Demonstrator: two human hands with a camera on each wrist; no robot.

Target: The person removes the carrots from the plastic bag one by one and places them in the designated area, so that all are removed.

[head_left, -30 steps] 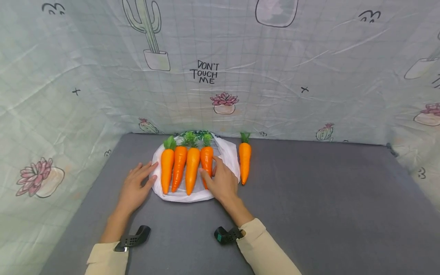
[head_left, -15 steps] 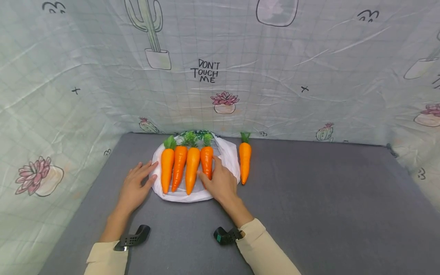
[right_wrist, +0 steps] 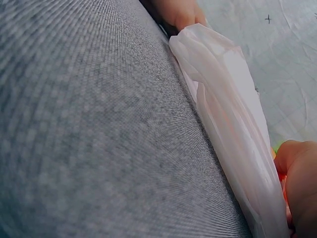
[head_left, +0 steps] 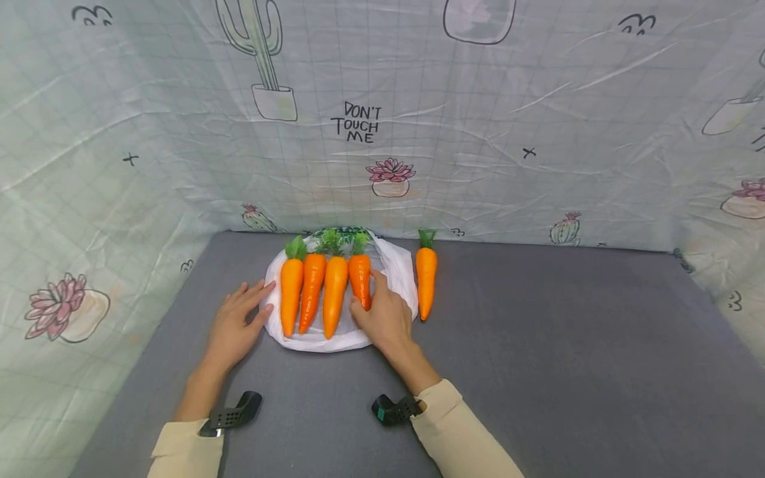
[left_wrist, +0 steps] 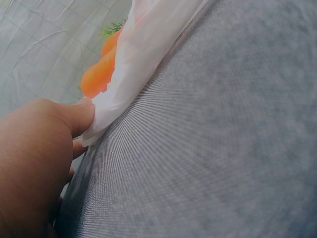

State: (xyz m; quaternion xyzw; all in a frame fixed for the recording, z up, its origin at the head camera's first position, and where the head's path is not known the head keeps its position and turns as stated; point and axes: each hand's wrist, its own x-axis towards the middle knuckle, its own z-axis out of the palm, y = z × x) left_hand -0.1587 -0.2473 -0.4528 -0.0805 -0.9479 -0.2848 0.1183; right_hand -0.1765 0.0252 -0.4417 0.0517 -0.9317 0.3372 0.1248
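Several orange carrots with green tops lie side by side in a white plastic bag (head_left: 319, 343) with its mouth spread wide. My right hand (head_left: 385, 318) pinches the rightmost carrot in the bag (head_left: 359, 273), thumb at its lower end and index finger along its right side. That carrot's tip is hidden by the hand. At the bag's left edge, my left hand (head_left: 233, 328) touches the plastic with relaxed, spread fingers. In the left wrist view, the thumb (left_wrist: 79, 116) rests against the bag rim (left_wrist: 111, 106), close to orange carrot ends (left_wrist: 99, 77).
Another carrot (head_left: 426, 282) lies on the grey tabletop (head_left: 556, 352), just right of the bag. A pale patterned curtain (head_left: 478, 133) hangs behind and at both sides. Black wrist devices are strapped at both cuffs.
My right thumb has moved from the gap left of the rightmost bagged carrot in against it, closing the grip. The left hand, bag and other carrots look unmoved.
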